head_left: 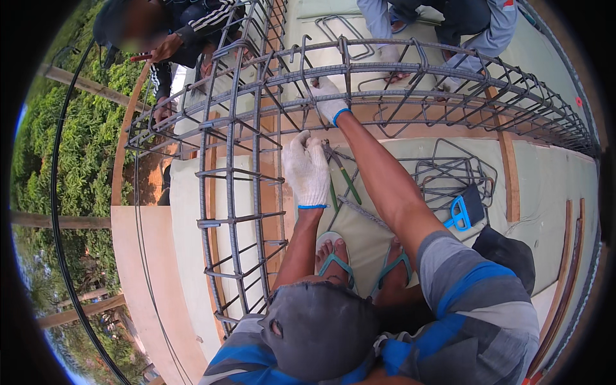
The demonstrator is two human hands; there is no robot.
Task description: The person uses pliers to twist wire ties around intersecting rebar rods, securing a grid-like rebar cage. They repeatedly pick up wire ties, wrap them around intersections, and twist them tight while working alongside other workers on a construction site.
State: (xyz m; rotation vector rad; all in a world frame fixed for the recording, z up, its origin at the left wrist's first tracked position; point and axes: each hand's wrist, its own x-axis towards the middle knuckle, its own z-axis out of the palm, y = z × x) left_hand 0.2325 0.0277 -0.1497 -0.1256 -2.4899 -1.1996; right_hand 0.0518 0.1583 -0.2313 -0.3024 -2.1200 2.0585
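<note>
A long rebar cage of ribbed bars and square stirrups crosses in front of me. A second rebar cage meets it on the left and runs back toward me. My right hand, in a white knitted glove with a blue cuff, reaches into the crosswise cage, its fingers closed round a bar. My left hand, gloved the same, is raised just nearer to me, beside the left cage. Its fingers are curled in; whatever they hold is hidden. Green-handled pincers lie between my forearms.
Loose bent stirrups are piled at the right beside a blue-handled dustpan. Wooden battens lie across the boards. One co-worker crouches far left, holding something red; grey-sleeved arms show far right. Trees stand beyond the left edge.
</note>
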